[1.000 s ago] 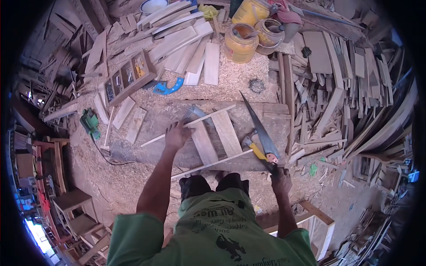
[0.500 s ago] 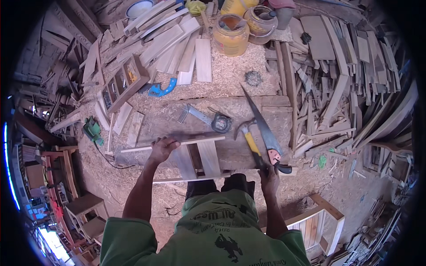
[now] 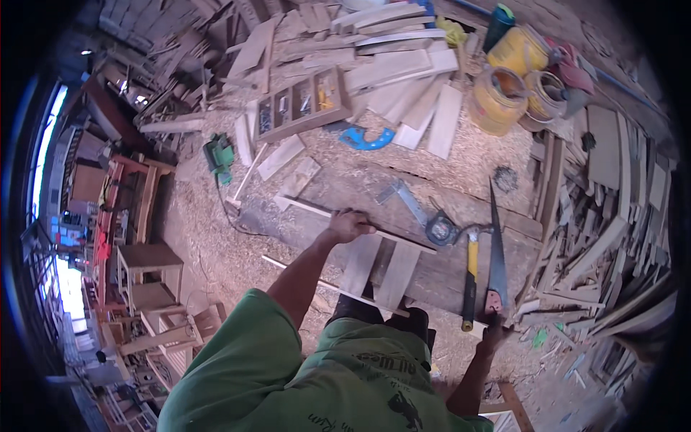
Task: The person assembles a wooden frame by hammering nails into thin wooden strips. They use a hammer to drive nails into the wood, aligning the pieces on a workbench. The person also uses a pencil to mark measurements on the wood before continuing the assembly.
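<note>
My left hand [image 3: 350,225] is closed over the far long strip of a pale wooden frame [image 3: 398,273], made of two long strips joined by two wider slats. The frame's near side reaches my lap. My right hand [image 3: 494,335] is just beyond the butt of a handsaw [image 3: 497,252], its fingers partly spread and nothing seen in them. A hammer [image 3: 471,277] with a yellow and black handle lies left of the saw. Beyond the frame rest a tape measure [image 3: 441,229] and a metal try square [image 3: 410,204].
A compartmented wooden box [image 3: 302,104] of small hardware stands at the far left of the bench, near a blue saw handle [image 3: 367,139] and a green power tool [image 3: 218,157]. Yellow tubs [image 3: 497,108] stand far right. Scrap wood [image 3: 583,237] is heaped on the right.
The view has swung left, so the bench appears shifted right. My right hand has let go of the hammer, which now lies beside the saw. My left hand still grips the frame.
</note>
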